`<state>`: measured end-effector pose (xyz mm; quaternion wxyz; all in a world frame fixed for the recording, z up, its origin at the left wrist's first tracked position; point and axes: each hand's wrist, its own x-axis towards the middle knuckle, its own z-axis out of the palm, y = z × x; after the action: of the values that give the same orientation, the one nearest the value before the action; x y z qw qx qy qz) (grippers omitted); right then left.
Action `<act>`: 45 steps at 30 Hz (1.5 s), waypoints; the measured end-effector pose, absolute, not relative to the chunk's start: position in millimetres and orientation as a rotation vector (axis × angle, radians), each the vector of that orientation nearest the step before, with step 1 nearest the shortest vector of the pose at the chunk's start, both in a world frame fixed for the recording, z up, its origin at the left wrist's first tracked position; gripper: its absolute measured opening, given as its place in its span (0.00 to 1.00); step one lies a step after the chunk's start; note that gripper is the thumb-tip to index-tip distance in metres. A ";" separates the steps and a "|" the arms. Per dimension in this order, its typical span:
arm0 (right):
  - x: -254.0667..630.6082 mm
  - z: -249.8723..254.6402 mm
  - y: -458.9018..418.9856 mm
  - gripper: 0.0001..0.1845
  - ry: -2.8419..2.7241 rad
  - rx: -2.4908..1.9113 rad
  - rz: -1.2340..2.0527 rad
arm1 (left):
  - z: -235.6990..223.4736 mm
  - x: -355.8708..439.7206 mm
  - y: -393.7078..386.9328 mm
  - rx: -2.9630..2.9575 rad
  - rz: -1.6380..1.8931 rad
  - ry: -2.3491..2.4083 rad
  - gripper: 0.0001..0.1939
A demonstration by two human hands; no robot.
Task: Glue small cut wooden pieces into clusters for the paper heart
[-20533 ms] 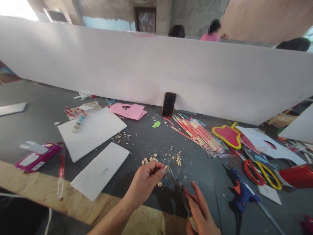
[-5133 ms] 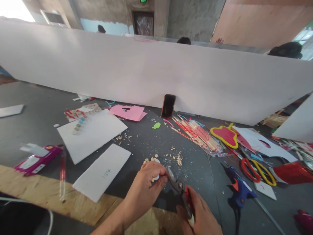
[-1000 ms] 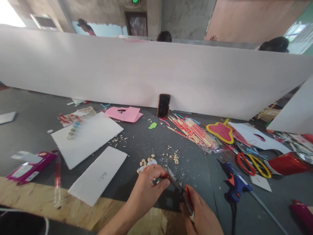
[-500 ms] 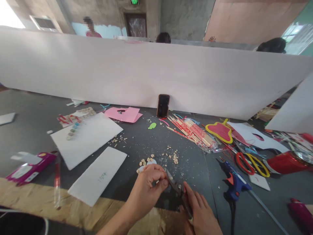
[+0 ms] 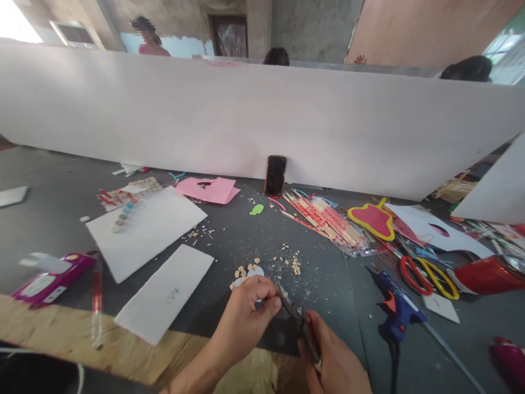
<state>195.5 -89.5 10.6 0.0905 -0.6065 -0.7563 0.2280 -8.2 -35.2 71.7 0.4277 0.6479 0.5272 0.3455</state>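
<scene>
My right hand (image 5: pixel 334 353) is wrapped around the handles of a pair of pruning shears (image 5: pixel 301 320), whose dark, curved blades point up and left. The tips of the blades reach the fingertips of my left hand (image 5: pixel 252 309). Thumb and forefinger of that hand are pinched together; whatever sits between them is too small to make out. Just beyond the left knuckles lie small pale wooden pieces (image 5: pixel 241 270), some clustered like little flowers, beside a white disc (image 5: pixel 257 271) partly covered by the hand. More cut bits (image 5: pixel 295 265) and crumbs are scattered ahead of the shears.
A blue glue gun (image 5: pixel 396 306), red-and-yellow-handled scissors (image 5: pixel 426 276) and a red can (image 5: pixel 488 273) lie to the right. Bundled wooden sticks (image 5: pixel 328 219) and a propped phone (image 5: pixel 275 175) are farther back. White boards (image 5: pixel 164 295) lie left. A tall white panel (image 5: pixel 246 115) closes off the back.
Since 20 seconds ago, a white disc has come to lie by the wooden pieces. Over the last second both hands stay nearly in place, with the right fingers closing again round the shears' handles.
</scene>
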 end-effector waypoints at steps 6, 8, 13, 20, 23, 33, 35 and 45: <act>189.7 10.7 -90.4 0.34 -2.164 -1.862 0.654 | 60.7 -6.0 -30.7 1.695 0.949 1.413 0.08; 188.4 8.6 -93.0 0.35 -2.153 -1.887 0.616 | 60.7 -5.3 -31.7 1.736 0.974 1.411 0.09; 189.9 6.7 -96.1 0.34 -2.133 -1.949 0.575 | 67.7 -6.3 -36.3 1.821 0.967 1.374 0.14; 194.6 12.4 -95.5 0.32 -2.125 -1.787 0.628 | 82.5 -10.1 -38.0 1.684 0.856 1.211 0.14; 197.1 14.1 -95.0 0.31 -2.145 -1.720 0.678 | 84.1 -8.3 -38.6 1.629 0.854 1.191 0.14; 199.5 12.8 -87.7 0.26 -2.240 -1.701 0.695 | 73.6 -6.0 -33.3 1.588 0.839 1.258 0.12; 197.0 12.9 -87.2 0.24 -2.184 -1.737 0.688 | 73.3 -6.2 -31.8 1.620 0.835 1.267 0.09; 195.6 9.9 -90.4 0.26 -2.176 -1.734 0.612 | 62.7 -3.9 -32.5 2.137 0.944 1.427 0.08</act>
<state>195.6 -90.4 9.9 0.1459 -0.6020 -0.7557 0.2126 -3.9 -32.5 62.7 0.2005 0.7647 0.5108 0.3378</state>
